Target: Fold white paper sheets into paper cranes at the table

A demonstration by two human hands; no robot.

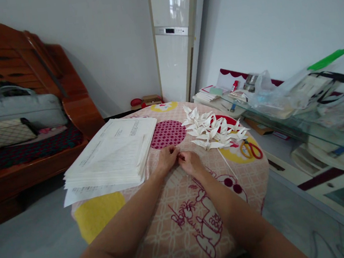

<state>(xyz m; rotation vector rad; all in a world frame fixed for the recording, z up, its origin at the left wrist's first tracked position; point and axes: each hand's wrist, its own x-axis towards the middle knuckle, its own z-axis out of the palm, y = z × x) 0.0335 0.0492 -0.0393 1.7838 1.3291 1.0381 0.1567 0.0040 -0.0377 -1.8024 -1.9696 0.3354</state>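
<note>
Over the middle of the round table, my left hand [168, 158] and my right hand [190, 162] meet fingertip to fingertip. Both are closed in a pinch, and whatever lies between the fingers is hidden or too small to name. Left of them stands a thick stack of printed paper sheets [108, 149], with its lowest sheets sticking out. To the right lies a cluster of folded white paper cranes [207, 126]. A pair of scissors [251, 150] with red and yellow handles rests near the table's right edge. A thin white strip [227, 163] lies slanted by the right hand.
A patterned cloth [159, 231] covers the table. On the right runs a glass-topped cabinet [303, 129] bearing plastic bags, papers and a green-handled item. At left is a wooden sofa [78, 111] with bags on it. A tall white cabinet-like appliance [173, 62] stands in the corner.
</note>
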